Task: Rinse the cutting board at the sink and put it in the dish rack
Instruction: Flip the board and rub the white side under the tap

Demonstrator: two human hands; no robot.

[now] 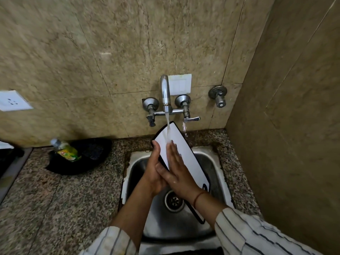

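Observation:
A white cutting board (185, 155) with a black rim stands tilted over the steel sink (211, 163), its far end under the tap (165, 92). Water runs from the tap onto the board's upper face. My left hand (155, 172) grips the board's left edge from behind. My right hand (177, 170) lies flat on the white face with its fingers spread, just below the stream. The board's lower end is partly hidden behind my right forearm. No dish rack is in view.
A black tray (95, 159) holding a bottle of green dish liquid (65, 150) sits on the speckled granite counter (55, 199) left of the sink. A tiled side wall (285, 135) stands close on the right. A second tap (219, 96) juts from the back wall.

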